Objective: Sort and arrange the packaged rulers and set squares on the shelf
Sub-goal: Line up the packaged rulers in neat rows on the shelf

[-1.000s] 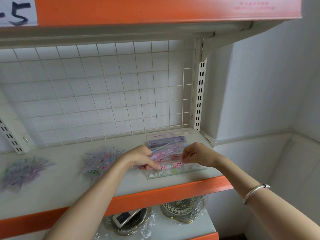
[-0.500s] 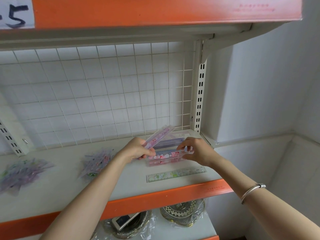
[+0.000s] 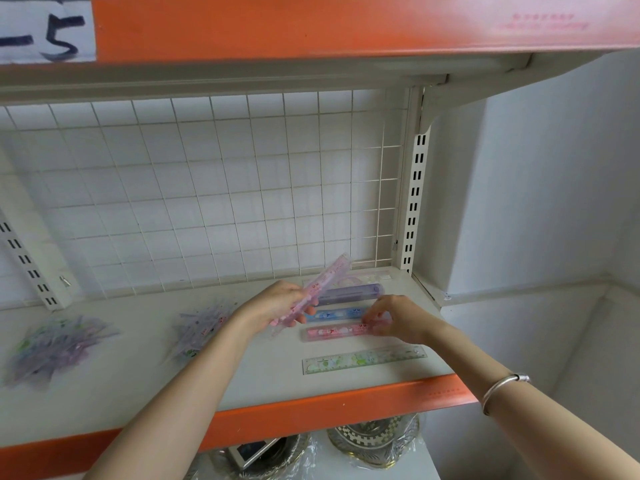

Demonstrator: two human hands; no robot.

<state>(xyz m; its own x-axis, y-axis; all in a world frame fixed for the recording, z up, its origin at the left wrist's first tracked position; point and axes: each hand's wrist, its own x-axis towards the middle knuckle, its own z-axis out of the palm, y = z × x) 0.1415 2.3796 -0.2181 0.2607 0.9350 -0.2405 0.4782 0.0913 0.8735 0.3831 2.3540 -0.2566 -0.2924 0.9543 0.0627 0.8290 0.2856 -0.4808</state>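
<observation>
My left hand [image 3: 277, 306] grips a pink packaged ruler [image 3: 325, 282] that tilts up toward the wire grid. My right hand [image 3: 398, 318] rests its fingertips on the right end of another pink packaged ruler [image 3: 332, 331] lying flat on the white shelf [image 3: 138, 368]. Behind it lie a blue packaged ruler [image 3: 334, 314] and a purple one [image 3: 349, 292], in parallel rows. A clear green-printed ruler [image 3: 363, 359] lies nearest the front edge. A clear pack [image 3: 360, 277] lies at the very back.
Two loose heaps of packaged set squares sit on the shelf, one in the middle [image 3: 201, 329] and one at the far left [image 3: 55, 348]. A wire grid [image 3: 207, 188] closes the back. An orange shelf [image 3: 346, 22] hangs overhead. Wrapped metal dishes [image 3: 374, 441] stand below.
Both hands lifted rulers off the front ruler and moved them back. The right hand has laid a pink and a blue ruler flat in rows; the left still holds one tilted.
</observation>
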